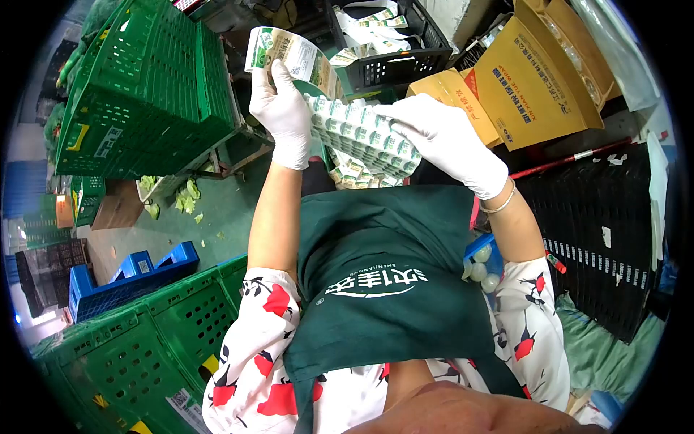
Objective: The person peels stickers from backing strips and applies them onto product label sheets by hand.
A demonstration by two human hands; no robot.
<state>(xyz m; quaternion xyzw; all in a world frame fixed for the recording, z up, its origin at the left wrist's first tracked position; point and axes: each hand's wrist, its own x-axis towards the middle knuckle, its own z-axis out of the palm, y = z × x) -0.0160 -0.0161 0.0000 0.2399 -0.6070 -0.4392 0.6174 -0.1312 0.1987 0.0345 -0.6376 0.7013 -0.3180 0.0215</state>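
Both hands raised ahead of the torso, white-gloved, labels between them.

Left hand (280, 119): fingers narrow, pinching a label strip (318, 71). Strip curves up and over behind the fingers; printed in brown, green and white. Whether it joins the stack cannot be told, as the glove covers that part.

Right hand (444, 137): fingers narrow, holding the upper right edge of a label stack (354, 134). Stack shows many rows of small green-and-white prints, layered like folds, tilted, lying between the two hands. Its left end is just beside the left hand. Bracelet (502, 199) on the right wrist.

Below the stack: more loose labels (354, 173), partly hidden. Beyond the hands: a black crate (437, 61) with label strips (372, 29) lying in it in loose loops. To its right, a carton (531, 76), flaps open.

Left side: stacked green crates (144, 94); leaves (188, 197) on the floor (224, 224); a blue pallet (134, 278); another green crate (152, 340) near the left elbow.

Right side: black crates (593, 231) stacked; a red-tipped marker (555, 262) near the right forearm; pale round objects (478, 271) beside the apron (390, 282), which is dark green with white lettering.
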